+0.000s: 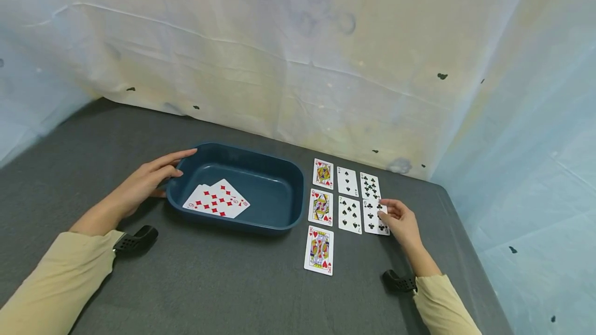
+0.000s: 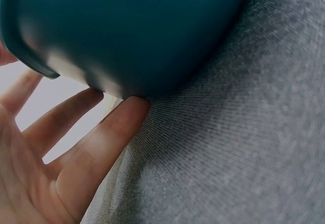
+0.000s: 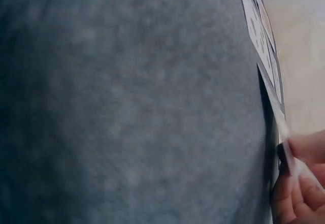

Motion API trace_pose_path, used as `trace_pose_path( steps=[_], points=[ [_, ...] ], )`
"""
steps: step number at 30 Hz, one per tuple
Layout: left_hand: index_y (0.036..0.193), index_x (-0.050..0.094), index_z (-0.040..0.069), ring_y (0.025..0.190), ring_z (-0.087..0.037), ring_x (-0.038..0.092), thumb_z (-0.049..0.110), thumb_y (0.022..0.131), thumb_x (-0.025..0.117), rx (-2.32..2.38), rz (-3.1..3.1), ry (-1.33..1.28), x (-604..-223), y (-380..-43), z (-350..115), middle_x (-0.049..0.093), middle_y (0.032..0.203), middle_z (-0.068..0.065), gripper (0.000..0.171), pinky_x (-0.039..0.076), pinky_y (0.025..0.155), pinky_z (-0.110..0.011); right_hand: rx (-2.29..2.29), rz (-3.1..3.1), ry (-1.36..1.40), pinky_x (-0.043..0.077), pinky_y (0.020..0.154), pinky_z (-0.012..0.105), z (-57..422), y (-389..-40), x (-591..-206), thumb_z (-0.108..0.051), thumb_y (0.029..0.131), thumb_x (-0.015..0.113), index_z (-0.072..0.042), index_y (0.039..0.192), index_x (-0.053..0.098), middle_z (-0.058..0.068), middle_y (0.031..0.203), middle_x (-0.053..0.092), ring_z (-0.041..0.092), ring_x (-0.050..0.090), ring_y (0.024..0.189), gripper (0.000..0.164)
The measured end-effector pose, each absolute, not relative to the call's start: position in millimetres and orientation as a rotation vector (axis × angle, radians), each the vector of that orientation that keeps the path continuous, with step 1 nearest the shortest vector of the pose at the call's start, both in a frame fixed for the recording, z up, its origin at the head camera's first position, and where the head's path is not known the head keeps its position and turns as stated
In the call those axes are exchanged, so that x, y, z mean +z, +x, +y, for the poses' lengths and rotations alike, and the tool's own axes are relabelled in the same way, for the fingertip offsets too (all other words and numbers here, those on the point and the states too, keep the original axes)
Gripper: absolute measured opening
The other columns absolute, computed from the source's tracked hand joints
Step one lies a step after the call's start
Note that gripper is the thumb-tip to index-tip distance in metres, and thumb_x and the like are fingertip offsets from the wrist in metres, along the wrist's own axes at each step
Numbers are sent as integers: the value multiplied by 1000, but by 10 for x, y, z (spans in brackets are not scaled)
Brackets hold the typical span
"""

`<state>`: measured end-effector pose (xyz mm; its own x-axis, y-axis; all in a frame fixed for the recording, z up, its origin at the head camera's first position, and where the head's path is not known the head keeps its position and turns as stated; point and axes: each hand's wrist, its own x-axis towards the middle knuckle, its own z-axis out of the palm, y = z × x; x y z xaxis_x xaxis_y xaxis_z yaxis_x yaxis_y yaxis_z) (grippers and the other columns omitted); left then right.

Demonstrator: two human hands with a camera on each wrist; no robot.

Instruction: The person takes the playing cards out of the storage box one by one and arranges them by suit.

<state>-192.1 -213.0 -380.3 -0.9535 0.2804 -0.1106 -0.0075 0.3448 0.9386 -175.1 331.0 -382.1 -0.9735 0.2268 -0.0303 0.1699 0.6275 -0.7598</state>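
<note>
My left hand [image 1: 148, 180] is at the left end of a dark blue tray [image 1: 251, 161], its extended fingers touching the rim and outer wall. In the left wrist view, fingertips [image 2: 133, 107] press the tray wall low down, close over the cloth. Inside the tray, overlapping diamond playing cards [image 1: 219, 199] lie face up. Over on the right, my right hand [image 1: 403, 222] pinches the right edge of a clubs playing card [image 1: 372, 217] between thumb and finger. That card slants up from the cloth in the right wrist view, and its upper end meets another clubs card [image 1: 370, 185].
Left of the pinched card, a seven of spades [image 1: 349, 214] and another spades card [image 1: 347, 181] form a column. Beside them, nearer the tray, lie the heart face cards: jack [image 1: 323, 173], queen [image 1: 320, 207] and king [image 1: 319, 250]. A draped cloth wall [image 1: 279, 66] rises behind the table.
</note>
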Motion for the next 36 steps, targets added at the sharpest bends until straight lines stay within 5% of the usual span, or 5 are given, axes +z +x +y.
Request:
trace_pose_path(
  steps=[2, 9, 16, 21, 36],
  points=[
    [153, 23, 28, 139, -48, 19, 27, 102, 39, 1648, 2357, 244, -3799, -1921, -2127, 6, 161, -13, 54, 33, 93, -75, 1198, -2822, -325, 43, 61, 19, 3318, -1750, -3825, -14, 89, 67, -1, 122, 59, 6, 93, 61, 1, 51, 71, 37],
    [153, 23, 27, 139, -49, 18, 27, 102, 39, 1645, 2362, 247, -3788, -1918, -2124, 6, 161, -14, 54, 32, 93, -75, 854, -2946, -232, 28, 53, 24, 3259, -1748, -3797, -22, 85, 71, -4, 113, 68, -1, 65, 39, 9, 31, 56, 34],
    [153, 22, 27, 139, -49, 17, 27, 102, 39, 1641, 2363, 249, -3792, -1919, -2123, 6, 161, -13, 54, 31, 93, -76, 715, -2963, -161, 44, 78, 41, 3227, -1712, -3776, -19, 85, 71, -1, 109, 71, 25, 121, 54, 32, 53, 97, 30],
    [153, 23, 27, 139, -48, 18, 25, 101, 39, 1646, 2358, 246, -3796, -1917, -2121, 7, 161, -13, 54, 32, 94, -75, 771, -2956, -182, 45, 89, 54, 3168, -1728, -3725, -20, 87, 69, -3, 115, 69, 26, 129, 52, 41, 54, 112, 33],
    [153, 22, 26, 139, -49, 18, 26, 101, 39, 1636, 2365, 243, -3793, -1909, -2124, 6, 161, -14, 55, 32, 94, -75, 1286, -2661, -217, 42, 75, 26, 2447, -1870, -3565, -18, 86, 71, -2, 115, 68, 15, 117, 64, 25, 57, 100, 33]
  ],
)
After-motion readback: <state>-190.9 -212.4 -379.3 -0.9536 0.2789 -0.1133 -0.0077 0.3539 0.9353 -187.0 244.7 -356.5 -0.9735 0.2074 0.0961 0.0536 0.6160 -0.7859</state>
